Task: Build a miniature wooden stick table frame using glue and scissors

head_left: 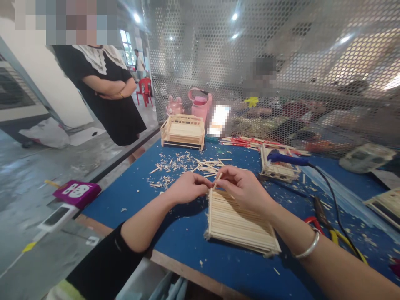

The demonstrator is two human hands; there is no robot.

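A panel of pale wooden sticks [237, 221], laid side by side in a frame, rests on the blue tabletop. My right hand [248, 189] pinches a short thin wooden stick [218, 180] over the panel's far left corner. From the other side, my left hand [189, 187] has its thumb and forefinger closed at the lower end of that stick, close to the corner. The tips of both hands almost meet there, and the exact contact is partly hidden by the fingers.
Loose sticks [209, 166] and scraps lie beyond my hands. A small wooden stick bench [183, 131] stands at the back. On the right are a blue-handled corded tool [287, 158], another stick frame [278, 164] and yellow-handled pliers [336, 237]. A person [103, 87] stands left.
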